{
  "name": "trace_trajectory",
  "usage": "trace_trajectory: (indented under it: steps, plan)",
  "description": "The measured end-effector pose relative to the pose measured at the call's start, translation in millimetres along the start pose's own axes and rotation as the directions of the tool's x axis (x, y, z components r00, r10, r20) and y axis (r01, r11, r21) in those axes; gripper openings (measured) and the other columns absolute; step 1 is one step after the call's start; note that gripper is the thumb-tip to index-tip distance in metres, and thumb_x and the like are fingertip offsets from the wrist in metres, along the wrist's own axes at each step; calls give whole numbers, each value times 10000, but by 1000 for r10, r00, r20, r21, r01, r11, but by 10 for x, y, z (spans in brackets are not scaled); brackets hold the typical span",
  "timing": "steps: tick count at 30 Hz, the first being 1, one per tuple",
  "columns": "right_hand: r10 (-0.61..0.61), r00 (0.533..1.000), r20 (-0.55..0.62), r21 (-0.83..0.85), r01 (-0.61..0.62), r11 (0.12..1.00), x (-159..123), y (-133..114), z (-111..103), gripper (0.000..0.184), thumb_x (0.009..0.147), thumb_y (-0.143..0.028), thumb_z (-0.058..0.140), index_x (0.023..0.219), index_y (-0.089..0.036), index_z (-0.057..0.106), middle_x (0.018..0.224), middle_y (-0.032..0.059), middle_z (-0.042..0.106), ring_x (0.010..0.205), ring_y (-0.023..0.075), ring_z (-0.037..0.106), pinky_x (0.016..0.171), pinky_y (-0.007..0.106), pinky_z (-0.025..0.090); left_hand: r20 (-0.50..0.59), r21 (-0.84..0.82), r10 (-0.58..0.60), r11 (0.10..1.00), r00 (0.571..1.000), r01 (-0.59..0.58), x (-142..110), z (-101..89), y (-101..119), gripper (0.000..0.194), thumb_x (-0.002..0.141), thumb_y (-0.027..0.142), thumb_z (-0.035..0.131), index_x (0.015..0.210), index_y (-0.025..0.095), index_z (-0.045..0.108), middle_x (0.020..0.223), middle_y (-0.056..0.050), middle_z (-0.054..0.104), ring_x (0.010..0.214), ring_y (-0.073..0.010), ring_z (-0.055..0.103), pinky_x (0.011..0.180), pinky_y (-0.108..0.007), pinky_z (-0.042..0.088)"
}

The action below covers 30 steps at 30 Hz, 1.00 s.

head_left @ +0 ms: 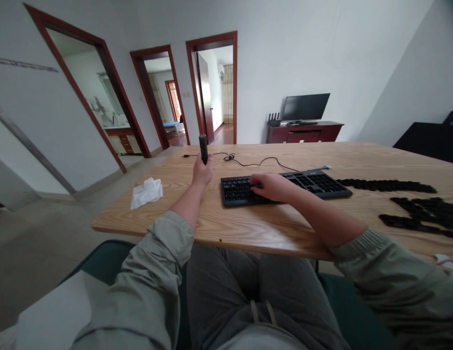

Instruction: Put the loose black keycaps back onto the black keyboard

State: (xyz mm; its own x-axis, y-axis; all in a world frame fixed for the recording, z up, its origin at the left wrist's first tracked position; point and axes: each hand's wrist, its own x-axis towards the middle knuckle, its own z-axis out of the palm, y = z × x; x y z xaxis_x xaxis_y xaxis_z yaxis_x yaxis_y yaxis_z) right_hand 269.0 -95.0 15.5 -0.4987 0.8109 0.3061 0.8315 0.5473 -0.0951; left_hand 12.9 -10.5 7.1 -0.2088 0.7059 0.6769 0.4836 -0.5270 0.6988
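Currently, left hand (pixel 203 172): clamped round a near-upright black stick (pixel 203 146), at eleven o'clock from the chair (pixel 102 265).
Right hand (pixel 270 186): fingers curled over the keyboard's (pixel 323 183) left part; whether they pinch anything, I cannot tell.
Keyboard: on the table (pixel 226 228), one o'clock.
Cable (pixel 248 165): beyond it, towards eleven.
Tissue (pixel 147 193): ten o'clock.
Black braids (pixel 394 185): two o'clock.

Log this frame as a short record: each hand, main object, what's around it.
left hand: gripping a dark cylindrical object, upright, above the table
right hand: over the keyboard, fingers curled; grip unclear
keyboard: black, lying on the table
cable: black, loosely bunched, behind the keyboard
left side of table: crumpled white tissue or cloth
right side of table: dark braided-looking strips, material unclear
background: screen on a reddish cabinet
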Motion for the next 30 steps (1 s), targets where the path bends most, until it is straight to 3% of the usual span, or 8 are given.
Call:
trace_trajectory:
  steps: [4, 8, 9, 11, 15, 18, 25, 30]
  plan:
    - [199, 978, -60, -52, -203, 978, -355, 551, -351, 171, 825, -331, 584, 946, -228, 647, 841, 43, 702, 726, 199, 615, 659, 295, 416, 63, 22, 23, 999, 998, -24, -17, 13, 19, 245, 911, 409, 513, 917, 177, 590, 792, -41, 619, 778, -196, 590, 747, -314, 450]
    - [609, 778, -151, 13, -615, 789, -789, 1197, -551, 205, 836, -364, 549, 917, -192, 625, 927, 104, 707, 774, 215, 618, 676, 320, 431, 123, 27, 38, 999, 992, -42, -49, 15, 52, 245, 906, 400, 512, 941, 176, 603, 829, -53, 635, 796, -202, 597, 741, -313, 440]
    - [676, 721, -153, 10, -683, 730, -873, 1306, -548, 214, 840, -374, 531, 907, -190, 619, 952, 123, 706, 796, 228, 621, 687, 335, 438, 124, 31, 37, 999, 992, -41, -54, 11, 59, 247, 905, 402, 511, 937, 176, 605, 827, -53, 634, 792, -202, 595, 738, -313, 436]
    - [727, 671, -147, -21, -737, 676, -990, 1431, -491, 236, 848, -399, 481, 917, -212, 607, 978, 143, 705, 830, 259, 625, 711, 370, 452, 125, 40, 33, 998, 992, -38, -59, -3, 69, 246, 903, 402, 510, 923, 176, 605, 804, -49, 623, 772, -198, 586, 727, -310, 430]
    - [704, 684, -191, -65, -724, 686, -1054, 1432, -345, 280, 858, -453, 367, 957, -298, 577, 981, 132, 706, 858, 298, 633, 745, 432, 480, 135, 56, 31, 998, 990, -39, -62, -23, 76, 232, 899, 393, 512, 879, 177, 594, 764, -38, 599, 743, -191, 571, 712, -306, 423]
    - [730, 639, -243, -51, -760, 648, -1075, 1439, -332, 317, 849, -489, 343, 981, -311, 570, 996, 146, 702, 887, 330, 637, 756, 474, 489, 136, 65, 27, 997, 990, -36, -63, -20, 73, 239, 900, 396, 510, 877, 176, 600, 774, -44, 602, 760, -198, 577, 733, -315, 428]
    - [810, 570, -140, 32, -815, 579, -1209, 1637, -362, 297, 812, -512, 365, 873, -315, 579, 925, 138, 708, 908, 342, 647, 807, 479, 506, 150, 76, 18, 997, 988, -30, -57, -14, 78, 264, 901, 411, 507, 917, 175, 624, 810, -61, 631, 821, -218, 600, 779, -328, 450]
    - [787, 588, -186, 46, -795, 605, -1208, 1624, -351, 368, 796, -575, 357, 898, -327, 609, 938, 135, 721, 927, 366, 644, 816, 507, 499, 144, 75, 19, 997, 989, -30, -54, -19, 89, 264, 897, 415, 509, 909, 177, 620, 833, -68, 637, 841, -224, 602, 795, -332, 451]
